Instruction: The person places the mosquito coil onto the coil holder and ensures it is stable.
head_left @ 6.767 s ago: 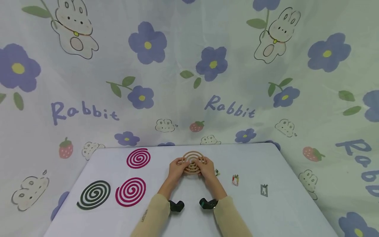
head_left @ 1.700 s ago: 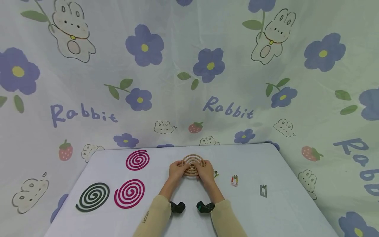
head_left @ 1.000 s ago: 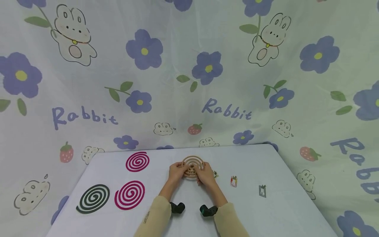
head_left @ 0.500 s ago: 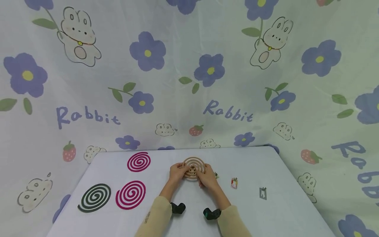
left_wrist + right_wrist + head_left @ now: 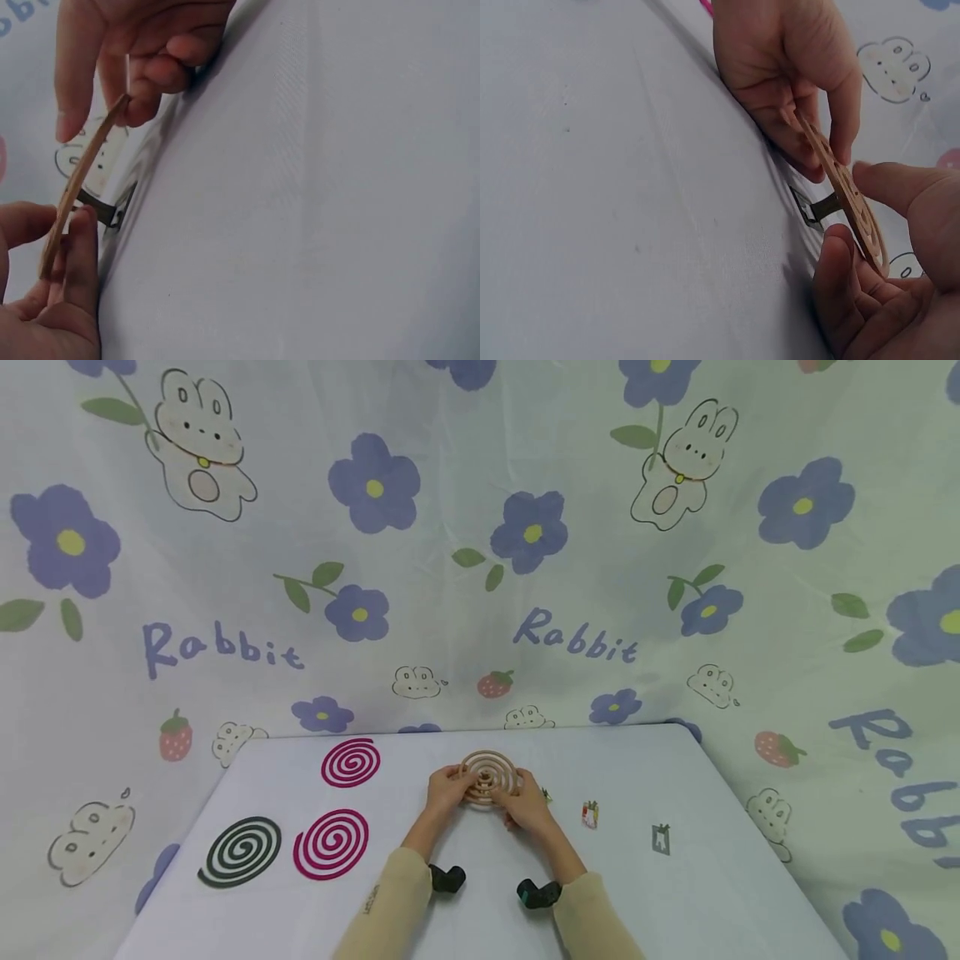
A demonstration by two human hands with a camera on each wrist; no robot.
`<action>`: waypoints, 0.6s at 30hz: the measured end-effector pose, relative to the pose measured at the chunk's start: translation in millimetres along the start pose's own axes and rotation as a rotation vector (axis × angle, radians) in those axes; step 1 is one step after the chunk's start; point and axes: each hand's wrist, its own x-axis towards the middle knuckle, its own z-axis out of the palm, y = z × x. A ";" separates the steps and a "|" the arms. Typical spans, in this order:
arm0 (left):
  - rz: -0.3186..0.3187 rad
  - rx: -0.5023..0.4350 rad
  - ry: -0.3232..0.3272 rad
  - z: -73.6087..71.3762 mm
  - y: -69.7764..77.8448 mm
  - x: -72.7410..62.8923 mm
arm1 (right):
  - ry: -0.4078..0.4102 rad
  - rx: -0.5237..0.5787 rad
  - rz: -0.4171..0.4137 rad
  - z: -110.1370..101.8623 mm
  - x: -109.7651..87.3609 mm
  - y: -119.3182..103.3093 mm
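Note:
Both hands hold a tan mosquito coil [image 5: 485,777] over the back middle of the table. My left hand [image 5: 446,790] grips its left side, thumb on the face and fingers behind. On the other side, the right hand [image 5: 529,805] pinches the coil, its thumb low on the face. In the right wrist view the coil [image 5: 845,196] is seen nearly edge-on and tilted, with a small metal coil stand [image 5: 808,208] projecting from its back near the centre. The left wrist view shows the same stand [image 5: 112,215] behind the coil, partly covered by fingers.
Two magenta mosquito coils [image 5: 330,844] and a dark green one [image 5: 240,852] lie on the left of the white table. Flat metal pieces lie to the right: a red-and-yellow one [image 5: 590,815], a grey one [image 5: 661,839] and another [image 5: 547,794] beside the right hand.
The coil stays in both hands at nearly the same place. My right hand has shifted slightly down its side, with the right wrist swung outward to the right.

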 end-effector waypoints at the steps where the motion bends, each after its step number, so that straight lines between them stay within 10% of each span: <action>1: 0.005 0.012 0.004 -1.2 0.2 0.1 | -0.006 -0.008 -0.006 -0.1 0.4 0.4; 18: 0.048 0.225 -0.032 -27.0 7.2 -15.7 | 0.010 -0.082 -0.067 -1.5 -7.4 4.4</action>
